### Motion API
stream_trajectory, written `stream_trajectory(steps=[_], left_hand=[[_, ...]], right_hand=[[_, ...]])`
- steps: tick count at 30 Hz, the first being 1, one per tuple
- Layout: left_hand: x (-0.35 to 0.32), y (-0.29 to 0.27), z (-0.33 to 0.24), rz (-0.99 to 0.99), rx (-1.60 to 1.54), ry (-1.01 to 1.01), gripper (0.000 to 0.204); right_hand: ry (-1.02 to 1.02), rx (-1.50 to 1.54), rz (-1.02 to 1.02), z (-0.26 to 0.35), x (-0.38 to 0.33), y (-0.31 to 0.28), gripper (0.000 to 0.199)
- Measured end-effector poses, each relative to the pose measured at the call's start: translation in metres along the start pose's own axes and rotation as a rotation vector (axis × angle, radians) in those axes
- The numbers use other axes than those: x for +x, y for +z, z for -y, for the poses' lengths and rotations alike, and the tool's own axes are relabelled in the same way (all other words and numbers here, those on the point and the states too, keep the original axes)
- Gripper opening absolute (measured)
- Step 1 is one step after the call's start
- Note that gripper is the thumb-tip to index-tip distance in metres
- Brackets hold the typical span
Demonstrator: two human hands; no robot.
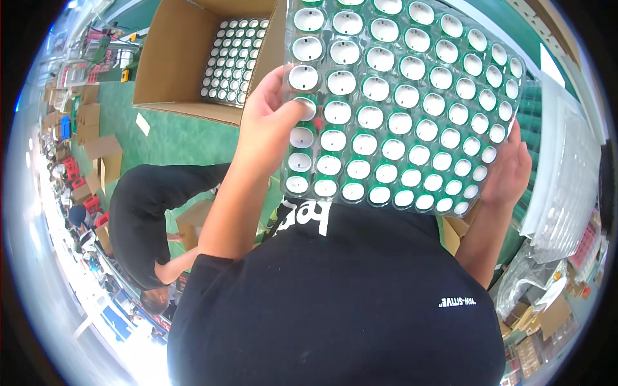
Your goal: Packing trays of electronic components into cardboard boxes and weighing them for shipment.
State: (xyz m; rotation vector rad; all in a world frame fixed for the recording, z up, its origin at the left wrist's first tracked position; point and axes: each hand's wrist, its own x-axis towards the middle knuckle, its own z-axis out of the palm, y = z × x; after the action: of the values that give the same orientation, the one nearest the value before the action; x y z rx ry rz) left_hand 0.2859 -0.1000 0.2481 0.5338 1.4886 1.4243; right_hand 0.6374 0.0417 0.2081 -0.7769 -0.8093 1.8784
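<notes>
Tray (325,37), one, transparent — I count eight white discs (353,192) along its lower edge — held up between left hand (273,117) and right hand (507,172), each gripping a side. Leftward: one open carton (170,61), one bent co-worker (136,219), green floor (177,143) between.

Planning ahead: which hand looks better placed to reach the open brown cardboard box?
Probably the left hand: it grips the clear, rectangular plastic tray on the side nearest the box; the right hand holds the opposite edge.
</notes>
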Motion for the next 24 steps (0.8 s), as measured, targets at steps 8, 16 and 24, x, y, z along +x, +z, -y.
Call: stream_trajectory(steps=[8, 16, 24], left_hand=[[-0.004, -0.008, -0.003, 0.000, -0.088, 0.021, 0.056], [0.005, -0.011, -0.004, -0.015, -0.025, -0.018, 0.051], [0.012, 0.000, -0.009, -0.142, 0.304, -0.208, 0.062]], right_hand=[[-0.094, -0.098, 0.145, -0.002, 0.003, -0.007, 0.074], [-0.061, -0.211, -0.024, 0.000, 0.002, 0.014, 0.074], [-0.187, -0.366, -0.027, 0.003, -0.010, 0.040, 0.082]])
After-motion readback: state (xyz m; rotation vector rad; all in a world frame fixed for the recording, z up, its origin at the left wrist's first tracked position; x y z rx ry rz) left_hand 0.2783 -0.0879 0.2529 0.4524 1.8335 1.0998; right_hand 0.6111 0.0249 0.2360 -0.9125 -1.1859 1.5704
